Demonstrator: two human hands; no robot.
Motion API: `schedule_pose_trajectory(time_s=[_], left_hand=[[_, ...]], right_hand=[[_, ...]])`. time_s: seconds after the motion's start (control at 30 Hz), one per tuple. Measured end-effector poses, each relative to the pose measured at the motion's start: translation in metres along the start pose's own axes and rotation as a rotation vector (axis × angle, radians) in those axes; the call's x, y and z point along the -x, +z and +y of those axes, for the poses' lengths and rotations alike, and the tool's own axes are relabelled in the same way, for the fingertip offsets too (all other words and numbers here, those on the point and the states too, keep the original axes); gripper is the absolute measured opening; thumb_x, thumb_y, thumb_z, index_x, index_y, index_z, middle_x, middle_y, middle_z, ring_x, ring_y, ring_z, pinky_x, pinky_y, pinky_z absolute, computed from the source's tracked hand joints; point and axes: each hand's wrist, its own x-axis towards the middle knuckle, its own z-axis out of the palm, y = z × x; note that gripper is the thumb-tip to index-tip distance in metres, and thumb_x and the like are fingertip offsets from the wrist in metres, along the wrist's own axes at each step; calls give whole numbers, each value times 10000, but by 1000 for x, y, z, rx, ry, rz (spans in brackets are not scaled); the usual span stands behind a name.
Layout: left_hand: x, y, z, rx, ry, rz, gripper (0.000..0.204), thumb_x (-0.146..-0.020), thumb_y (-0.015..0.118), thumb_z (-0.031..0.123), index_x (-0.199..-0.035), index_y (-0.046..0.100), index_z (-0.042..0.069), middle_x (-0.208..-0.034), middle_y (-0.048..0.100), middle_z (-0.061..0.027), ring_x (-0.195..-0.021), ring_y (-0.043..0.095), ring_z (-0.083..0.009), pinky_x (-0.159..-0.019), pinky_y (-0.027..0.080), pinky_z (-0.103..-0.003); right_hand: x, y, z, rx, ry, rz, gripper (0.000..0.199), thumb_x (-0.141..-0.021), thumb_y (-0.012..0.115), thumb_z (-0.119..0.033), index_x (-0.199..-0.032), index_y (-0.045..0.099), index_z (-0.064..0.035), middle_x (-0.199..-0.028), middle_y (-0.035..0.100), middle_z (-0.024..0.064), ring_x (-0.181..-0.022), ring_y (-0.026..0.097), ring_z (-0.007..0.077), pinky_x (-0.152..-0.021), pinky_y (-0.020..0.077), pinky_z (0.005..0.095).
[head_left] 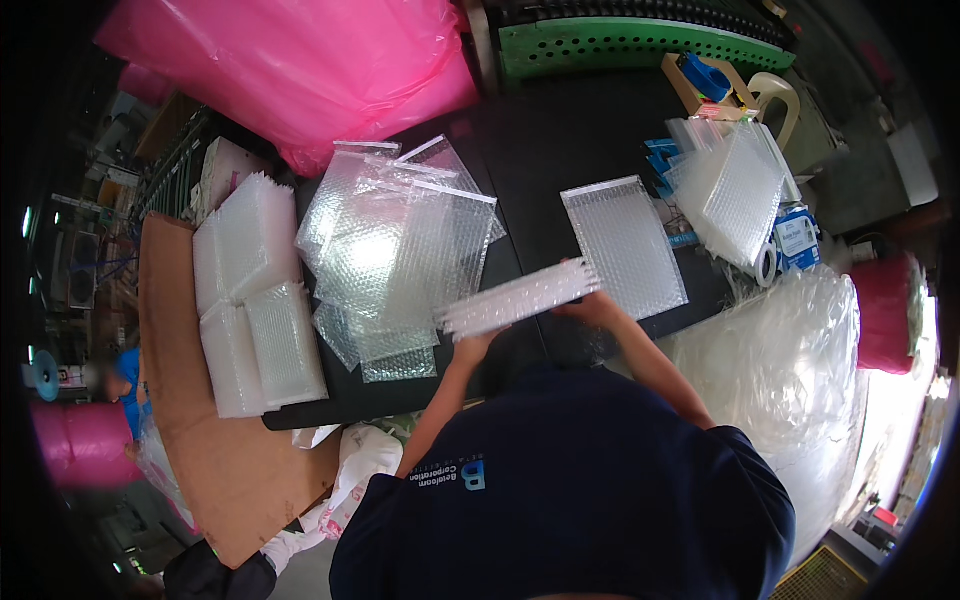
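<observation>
We see both hands holding up a thick bundle of clear bubble-wrap bags (520, 298) edge-on above the black table (560, 130). The left hand (474, 345) grips the bundle's left end from below, and the right hand (592, 308) closes on its right end; the fingers of both are mostly hidden behind the bundle, so we judge the grip from how the wrists meet it.

Just beyond the right hand, a single bubble-wrap bag (625, 246) lies flat on the table. To the left of the bundle we find a loose fan of overlapping bags (395, 250) spread across the table top. Further left stand neat white stacks of bags (250, 290), partly on the table's edge and beside a brown cardboard sheet (190, 400).

At the far right of the table another pile of bags (730, 190) leans over some blue items, with a roll of tape (767, 265) just beside it. A blue tape dispenser (705, 78) sits on a wooden block near the back. A large pink plastic sack (300, 60) bulges behind the table, and crumpled clear plastic film (780, 360) lies to the person's right.
</observation>
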Motion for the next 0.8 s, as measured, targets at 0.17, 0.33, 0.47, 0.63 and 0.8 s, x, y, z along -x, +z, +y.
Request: schedule_pose_trajectory(time_s=[0.17,0.33,0.47,0.63,0.8], left_hand=[[-59,-25,72,532,-28,132,279,-796,587,80,-1072,617,101,-1088,622,-87,-1127,512,-240,-949,420,-347],[-141,-31,177,-247,443,381,322,-877,542,211,-1179,509,104,-1234,479,-130,-1040,526,-276,-821,480,-407],[-147,17,193,869,-534,-165,538,-939,459,358,-1368,230,127,-1086,499,-91,-915,566,-197,-668,548,-330],[-106,112,139,489,-431,-185,736,-796,686,321,-1347,311,7,-1147,526,-196,-913,608,-247,-715,525,-366],[-136,9,60,-337,-281,463,824,-724,715,351,-1343,316,-17,-1320,363,-279,-1272,303,-405,-1088,200,-452]], right_hand=[[-17,-77,-64,-1096,729,-21,502,-876,526,-337,-1256,434,-21,-1169,539,135,-994,586,273,-809,504,376],[-50,-135,-93,-508,654,72,556,-813,653,-218,-1248,431,46,-1108,585,138,-1025,580,256,-836,494,359],[-45,-199,-48,-631,464,14,547,-793,670,-104,-1270,433,19,-1144,568,111,-1001,579,219,-884,460,356],[-19,-210,60,-325,592,3,542,-784,681,-105,-1267,455,-11,-1151,573,69,-1015,561,194,-898,440,350],[-18,-191,81,241,637,182,617,-737,704,-95,-1284,430,-16,-1176,533,122,-1067,520,272,-904,428,392]])
